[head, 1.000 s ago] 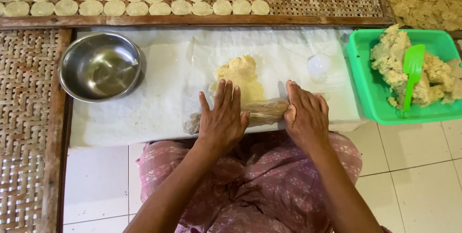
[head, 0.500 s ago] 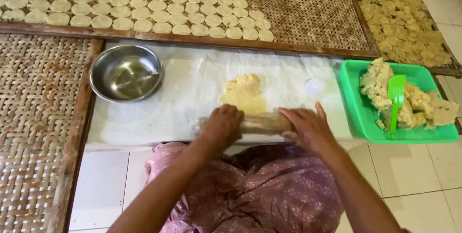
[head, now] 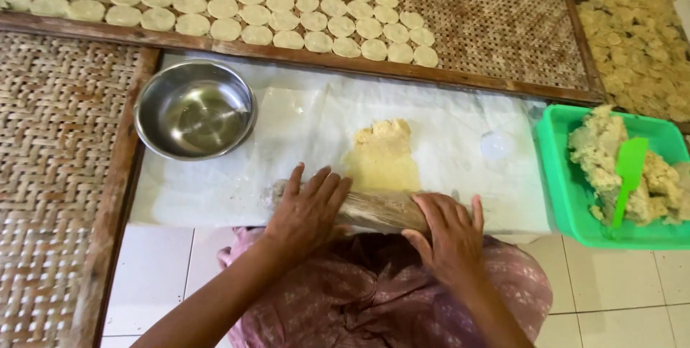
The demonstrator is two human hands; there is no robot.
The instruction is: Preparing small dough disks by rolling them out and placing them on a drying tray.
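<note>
A wooden rolling pin [head: 381, 209] lies across the near edge of a white plastic sheet [head: 445, 125]. My left hand [head: 307, 208] presses flat on its left part, fingers spread. My right hand [head: 449, 229] rests flat on its right part. Just beyond the pin lies a yellowish sheet of flattened dough [head: 383, 155], stretching away from me.
A steel bowl [head: 194, 109] stands at the sheet's left. A green tub [head: 568, 182] at the right holds lumps of dough and a green spatula [head: 627, 175]. A small clear round cutter [head: 497, 144] sits on the sheet. Woven trays behind carry several dough discs [head: 237, 3].
Both hands and the pin have drawn back toward me, off the dough to the sheet's near edge. The camera has tilted and shifted.
</note>
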